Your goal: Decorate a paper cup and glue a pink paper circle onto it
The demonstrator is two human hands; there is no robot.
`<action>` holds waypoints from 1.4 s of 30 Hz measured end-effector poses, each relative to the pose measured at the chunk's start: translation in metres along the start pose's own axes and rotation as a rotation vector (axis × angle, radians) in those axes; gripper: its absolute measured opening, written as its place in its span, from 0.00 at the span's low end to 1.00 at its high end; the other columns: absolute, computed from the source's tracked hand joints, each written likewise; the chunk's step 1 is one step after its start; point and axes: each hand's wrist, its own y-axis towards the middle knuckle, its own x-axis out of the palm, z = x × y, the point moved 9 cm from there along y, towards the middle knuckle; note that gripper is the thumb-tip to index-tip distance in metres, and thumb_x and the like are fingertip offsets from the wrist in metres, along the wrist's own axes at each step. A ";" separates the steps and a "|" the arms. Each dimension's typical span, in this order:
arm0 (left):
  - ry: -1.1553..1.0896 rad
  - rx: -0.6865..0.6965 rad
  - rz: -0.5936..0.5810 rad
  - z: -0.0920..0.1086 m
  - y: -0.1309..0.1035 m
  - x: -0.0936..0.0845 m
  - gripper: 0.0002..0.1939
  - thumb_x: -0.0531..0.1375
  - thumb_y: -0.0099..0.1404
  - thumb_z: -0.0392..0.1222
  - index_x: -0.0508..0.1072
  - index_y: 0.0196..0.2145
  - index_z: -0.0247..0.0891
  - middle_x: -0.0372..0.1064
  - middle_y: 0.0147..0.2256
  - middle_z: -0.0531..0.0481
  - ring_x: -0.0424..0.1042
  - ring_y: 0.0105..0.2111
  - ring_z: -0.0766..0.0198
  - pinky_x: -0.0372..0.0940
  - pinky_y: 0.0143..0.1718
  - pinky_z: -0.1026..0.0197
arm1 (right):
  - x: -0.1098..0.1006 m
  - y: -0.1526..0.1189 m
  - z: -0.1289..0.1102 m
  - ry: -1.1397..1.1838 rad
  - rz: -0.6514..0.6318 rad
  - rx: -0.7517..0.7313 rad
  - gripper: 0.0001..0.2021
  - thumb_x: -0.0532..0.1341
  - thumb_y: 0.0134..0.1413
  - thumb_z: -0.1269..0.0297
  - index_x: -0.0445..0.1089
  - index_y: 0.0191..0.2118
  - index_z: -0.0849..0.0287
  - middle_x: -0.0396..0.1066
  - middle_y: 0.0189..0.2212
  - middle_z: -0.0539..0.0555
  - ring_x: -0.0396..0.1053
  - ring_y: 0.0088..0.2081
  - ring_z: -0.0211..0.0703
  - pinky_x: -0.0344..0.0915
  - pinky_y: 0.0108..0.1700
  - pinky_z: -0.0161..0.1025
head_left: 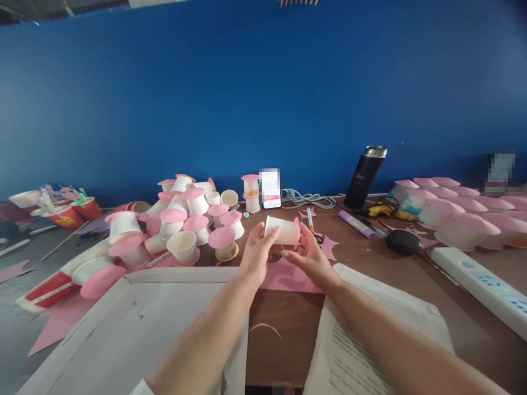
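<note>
Above the table a white paper cup lies on its side between my two hands. My left hand is closed around its open-rim end, thumb along the near wall. At the other end sits a pink paper disc, seen nearly edge-on against the cup. My right hand grips that disc end, fingertips and thumb at the disc's edge. Below the hands lies a pink paper sheet. Behind my right hand are scissors, partly hidden, and a white marker.
Many cups with pink discs crowd the left side; more stand in rows at right. A white box lid and a printed sheet lie in front. A black bottle, a phone and a power strip are also there.
</note>
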 end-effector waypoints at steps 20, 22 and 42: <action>0.675 0.521 0.358 0.038 -0.037 -0.010 0.28 0.58 0.61 0.38 0.56 0.58 0.38 0.60 0.55 0.38 0.57 0.57 0.50 0.55 0.57 0.45 | -0.031 0.000 -0.018 -0.385 0.240 -0.035 0.26 0.67 0.45 0.56 0.62 0.49 0.59 0.71 0.41 0.55 0.69 0.42 0.48 0.67 0.44 0.43; 0.821 0.585 0.320 0.042 -0.041 0.000 0.29 0.56 0.61 0.33 0.55 0.59 0.39 0.59 0.56 0.39 0.56 0.58 0.51 0.54 0.58 0.45 | -0.030 0.000 -0.016 -0.420 0.234 -0.034 0.28 0.66 0.44 0.56 0.61 0.51 0.58 0.71 0.42 0.56 0.69 0.43 0.49 0.67 0.46 0.44; 0.979 0.356 0.730 0.066 -0.034 -0.098 0.29 0.63 0.54 0.47 0.62 0.53 0.39 0.62 0.48 0.38 0.59 0.51 0.44 0.57 0.51 0.43 | 0.007 -0.009 -0.008 -0.489 -0.095 -0.101 0.32 0.62 0.50 0.59 0.52 0.60 0.53 0.63 0.50 0.60 0.69 0.38 0.41 0.70 0.37 0.41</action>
